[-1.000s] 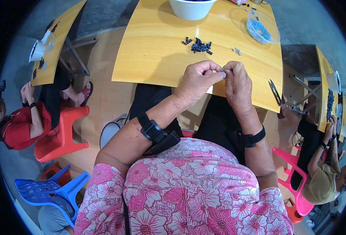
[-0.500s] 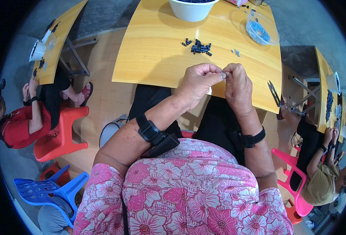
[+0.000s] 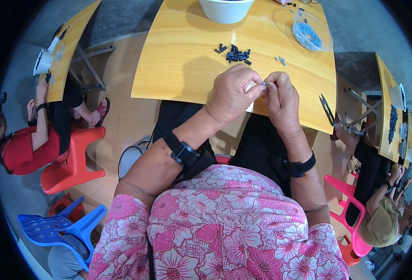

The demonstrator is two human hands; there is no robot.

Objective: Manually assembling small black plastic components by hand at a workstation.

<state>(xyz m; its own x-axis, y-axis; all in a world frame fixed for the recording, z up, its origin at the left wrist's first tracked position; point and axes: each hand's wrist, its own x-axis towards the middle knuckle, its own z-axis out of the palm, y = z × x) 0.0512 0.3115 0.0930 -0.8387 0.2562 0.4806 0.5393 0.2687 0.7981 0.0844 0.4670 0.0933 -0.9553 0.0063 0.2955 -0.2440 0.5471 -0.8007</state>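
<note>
Over the near edge of the table, my left hand (image 3: pixel 233 94) and my right hand (image 3: pixel 283 100) meet at the fingertips, both closed in a pinch. Between them a tiny greyish piece (image 3: pixel 264 84) just shows; its exact kind is too small to make out. Beyond my left hand lies a loose pile of short black cylindrical pieces (image 3: pixel 236 55). A few small clear-grey pieces (image 3: pixel 281 60) lie past my right hand. Black thread snips (image 3: pixel 327 109) rest by the table's right edge, apart from my right hand.
At the far side of the yellow wooden table (image 3: pixel 168 70) stand a white tub (image 3: pixel 227 11) of dark pieces and a clear bowl (image 3: pixel 312 36) of blue bits. People work at tables on either side. A red chair (image 3: pixel 73 158) and a blue chair (image 3: pixel 61 228) stand left, a pink chair (image 3: pixel 350 210) right.
My left hand has turned a little and its knuckles have risen. The fingertips of both hands remain together, and the small piece between them shows slightly more.
</note>
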